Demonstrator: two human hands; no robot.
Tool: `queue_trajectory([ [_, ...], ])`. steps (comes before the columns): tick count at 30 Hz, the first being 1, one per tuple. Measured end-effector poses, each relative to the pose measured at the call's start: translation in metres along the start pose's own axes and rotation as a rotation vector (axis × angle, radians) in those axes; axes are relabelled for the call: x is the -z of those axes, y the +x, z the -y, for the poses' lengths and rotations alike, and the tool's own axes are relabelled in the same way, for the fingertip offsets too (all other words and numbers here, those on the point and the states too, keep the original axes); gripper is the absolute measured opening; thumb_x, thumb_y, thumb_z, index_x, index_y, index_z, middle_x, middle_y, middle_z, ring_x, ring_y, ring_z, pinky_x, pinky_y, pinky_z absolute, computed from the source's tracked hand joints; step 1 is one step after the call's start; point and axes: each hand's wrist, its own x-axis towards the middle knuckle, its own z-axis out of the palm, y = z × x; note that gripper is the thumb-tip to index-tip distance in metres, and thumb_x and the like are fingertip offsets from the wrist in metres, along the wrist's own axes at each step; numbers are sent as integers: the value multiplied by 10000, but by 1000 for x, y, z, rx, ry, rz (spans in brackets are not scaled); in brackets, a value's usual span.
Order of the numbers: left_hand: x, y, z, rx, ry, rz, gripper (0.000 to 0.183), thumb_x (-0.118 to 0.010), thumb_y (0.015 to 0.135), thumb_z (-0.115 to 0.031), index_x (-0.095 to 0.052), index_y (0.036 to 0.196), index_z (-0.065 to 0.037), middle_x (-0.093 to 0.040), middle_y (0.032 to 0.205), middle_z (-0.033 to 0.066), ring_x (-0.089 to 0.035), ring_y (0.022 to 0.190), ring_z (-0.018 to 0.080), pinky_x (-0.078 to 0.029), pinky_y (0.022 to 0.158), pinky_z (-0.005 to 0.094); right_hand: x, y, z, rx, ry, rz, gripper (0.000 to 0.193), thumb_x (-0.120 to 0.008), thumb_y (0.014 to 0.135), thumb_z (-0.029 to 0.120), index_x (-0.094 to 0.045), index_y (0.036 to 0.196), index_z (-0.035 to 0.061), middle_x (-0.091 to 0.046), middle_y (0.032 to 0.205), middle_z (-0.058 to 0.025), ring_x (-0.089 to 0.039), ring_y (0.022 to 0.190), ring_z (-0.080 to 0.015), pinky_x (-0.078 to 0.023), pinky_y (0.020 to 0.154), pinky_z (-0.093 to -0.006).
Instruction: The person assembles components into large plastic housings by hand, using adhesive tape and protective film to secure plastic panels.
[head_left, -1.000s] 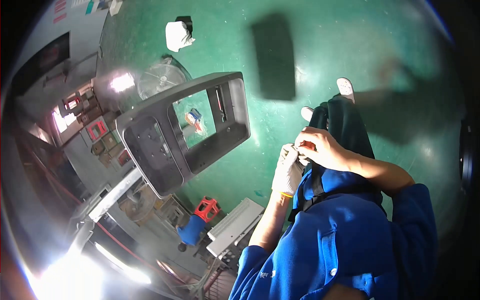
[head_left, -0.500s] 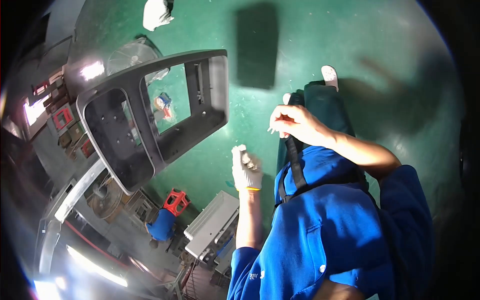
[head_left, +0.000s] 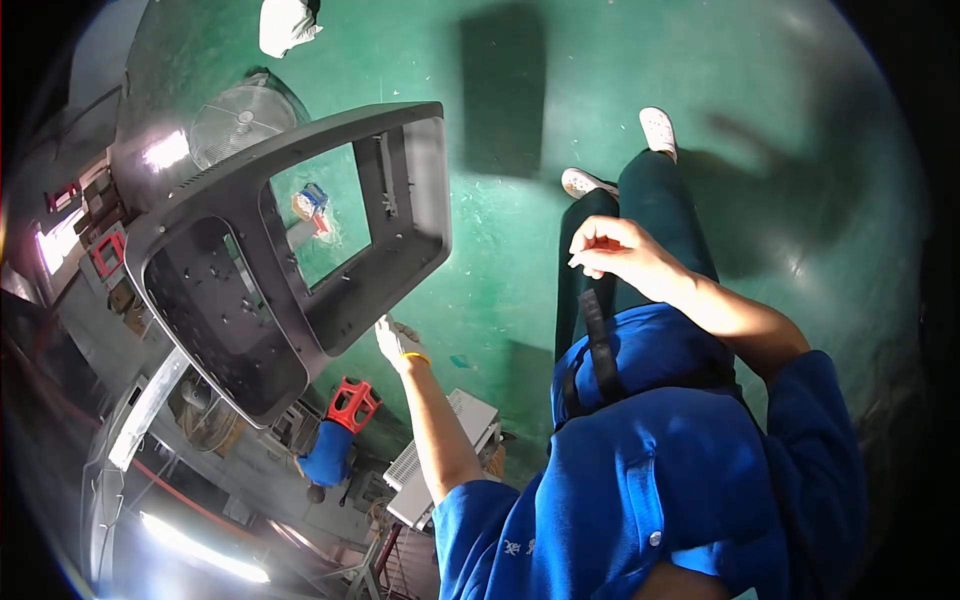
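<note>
A large dark grey plastic housing (head_left: 318, 345), with two framed openings and small studs inside, stands tilted at the left, above floor level. What bears it is hidden. My left hand (head_left: 400, 341), in a white glove with a yellow cuff, is at its lower right edge; I cannot tell whether they touch. The gloved fingers look curled, and anything in them is hidden. My right hand (head_left: 628, 256) is bare and raised in front of my lap, apart from the housing. Its fingertips are pinched together on a small whitish piece (head_left: 574, 263), too small to name.
A round fan (head_left: 243, 118) stands behind the housing, and a white bag (head_left: 287, 27) lies farther off. Below are a red stool (head_left: 353, 402), a person in blue (head_left: 328, 455) and a pale grey machine casing (head_left: 470, 420). A lit lamp tube (head_left: 205, 548) glows lower left.
My left hand has moved left and slightly up to the housing's lower edge. The right hand has shifted slightly right, still pinched. The housing appears slightly lower and farther left as the view moved.
</note>
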Motion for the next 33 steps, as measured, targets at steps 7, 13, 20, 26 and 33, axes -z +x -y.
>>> queue_trajectory([
  [7,-8,6,3,-31,-11,10,170,-545,922,-304,-542,944,-135,-346,586,-43,-351,471,78,-302,438,241,4,14,13,-7,-26,-15,35,-579,888,57,-568,915,38,-578,846,-12,-531,727,-71,-454,669,-222],
  [13,-11,-13,-7,-41,95,-23,153,-569,903,-305,-598,997,-187,-325,605,-60,-345,511,50,-294,438,223,-11,29,3,19,-16,-40,78,-617,888,96,-557,855,58,-583,796,2,-550,699,-67,-465,626,-222],
  [20,-8,16,38,316,-173,96,363,-575,877,-271,-358,598,-187,-299,481,-26,-334,418,123,-296,403,276,-18,50,14,74,21,18,112,-593,930,140,-561,895,38,-582,801,-18,-559,678,-77,-478,609,-221],
  [26,-111,-46,13,617,-145,505,136,-575,918,-240,-562,813,-155,-288,543,-67,-271,451,77,-258,445,250,26,72,73,94,54,29,152,-585,945,196,-575,924,45,-585,791,-14,-567,678,-77,-487,605,-226],
  [33,-260,-136,-87,703,-241,971,204,-525,973,-305,-596,942,-117,-453,657,-28,-390,553,92,-321,504,238,97,92,194,109,125,-38,130,-615,926,168,-571,904,48,-597,800,-30,-564,673,-79,-468,593,-224],
])
